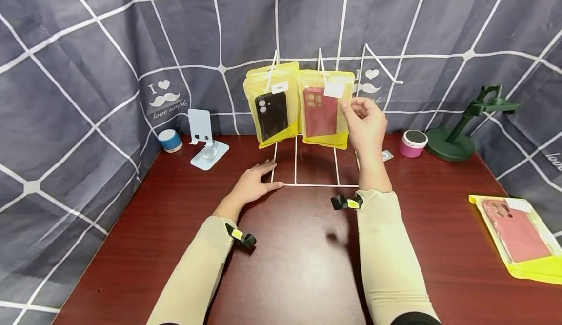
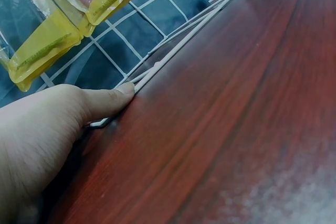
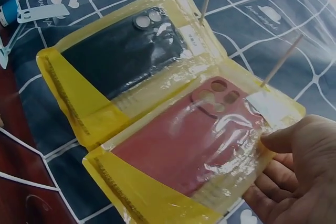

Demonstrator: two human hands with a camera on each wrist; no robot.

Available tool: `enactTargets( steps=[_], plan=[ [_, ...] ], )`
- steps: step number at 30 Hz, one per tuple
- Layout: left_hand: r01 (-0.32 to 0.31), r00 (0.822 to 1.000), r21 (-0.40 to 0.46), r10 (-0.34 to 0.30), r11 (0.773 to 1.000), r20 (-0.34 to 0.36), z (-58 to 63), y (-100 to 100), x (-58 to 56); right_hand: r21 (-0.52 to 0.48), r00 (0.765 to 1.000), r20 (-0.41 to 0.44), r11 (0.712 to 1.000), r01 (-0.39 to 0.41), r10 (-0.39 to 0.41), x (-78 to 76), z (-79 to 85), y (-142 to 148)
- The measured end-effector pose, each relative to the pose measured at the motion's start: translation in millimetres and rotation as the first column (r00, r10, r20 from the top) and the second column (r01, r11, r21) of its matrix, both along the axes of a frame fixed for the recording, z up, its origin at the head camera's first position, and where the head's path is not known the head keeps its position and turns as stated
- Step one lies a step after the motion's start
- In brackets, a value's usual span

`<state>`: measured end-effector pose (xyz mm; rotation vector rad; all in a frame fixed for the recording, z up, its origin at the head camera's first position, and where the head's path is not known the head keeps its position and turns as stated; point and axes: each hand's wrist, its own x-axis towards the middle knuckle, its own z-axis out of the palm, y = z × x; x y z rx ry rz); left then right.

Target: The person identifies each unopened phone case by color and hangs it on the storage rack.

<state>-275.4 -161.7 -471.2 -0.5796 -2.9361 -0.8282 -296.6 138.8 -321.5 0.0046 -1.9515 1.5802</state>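
A white wire display rack (image 1: 316,185) stands on the table with prongs at its top. On the middle prong hangs a yellow-edged clear pouch with a red phone case (image 1: 320,112). My right hand (image 1: 368,122) pinches that pouch's right edge between thumb and fingers, as the right wrist view also shows (image 3: 294,166). Beside it, on the left prong, hangs a pouch with a black phone case (image 1: 272,112). My left hand (image 1: 252,183) rests at the rack's lower left corner, its thumb (image 2: 113,100) along the base wire and its fingers extended.
The right prong (image 1: 384,66) bears no pouch. A pale blue phone stand (image 1: 202,130) and blue speaker (image 1: 170,140) stand left. A pink speaker (image 1: 412,144) and green stand (image 1: 452,142) are at the back right. Another red-case pouch (image 1: 515,232) lies at the right.
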Motion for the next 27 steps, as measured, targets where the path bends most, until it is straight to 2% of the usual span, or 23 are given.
enactTargets(
  steps=[4, 8, 12, 14, 18, 20, 24, 27],
  plan=[
    [-0.009, 1.0, 0.002, 0.009, 1.0, -0.004, -0.2, 0, -0.4, -0.025, 0.999, -0.031, 0.999, -0.036, 0.035, 4.5, 5.3, 6],
    [-0.009, 1.0, 0.009, 0.009, 1.0, -0.009, -0.6, 0, -0.1, -0.137, 0.992, -0.095, 0.986, -0.097, 0.084, 10.0, 11.2, 14],
    [-0.012, 1.0, 0.003, 0.012, 1.0, 0.001, -2.4, 0, 0.3, -0.225, 0.981, -0.143, 0.961, -0.161, 0.131, 17.8, 17.4, 18],
    [-0.013, 1.0, -0.005, 0.013, 1.0, 0.009, -3.4, -1, 0.9, -0.273, 0.965, -0.191, 0.935, -0.226, 0.177, 21.8, 19.9, 19],
    [-0.013, 1.0, -0.001, 0.013, 1.0, 0.005, -2.9, -1, 0.8, -0.348, 0.911, -0.322, 0.862, -0.368, 0.259, 30.5, 27.9, 19],
    [-0.014, 1.0, 0.011, 0.014, 1.0, -0.003, -1.6, -1, 0.4, -0.361, 0.888, -0.368, 0.838, -0.409, 0.275, 34.6, 33.3, 19],
    [-0.016, 1.0, 0.015, 0.016, 1.0, -0.005, -0.5, 0, 0.2, -0.359, 0.873, -0.394, 0.827, -0.434, 0.287, 41.4, 40.0, 21],
    [-0.014, 1.0, 0.007, 0.014, 1.0, 0.01, -1.2, 0, 1.2, -0.346, 0.877, -0.379, 0.834, -0.431, 0.296, 44.4, 40.0, 23]
  ],
)
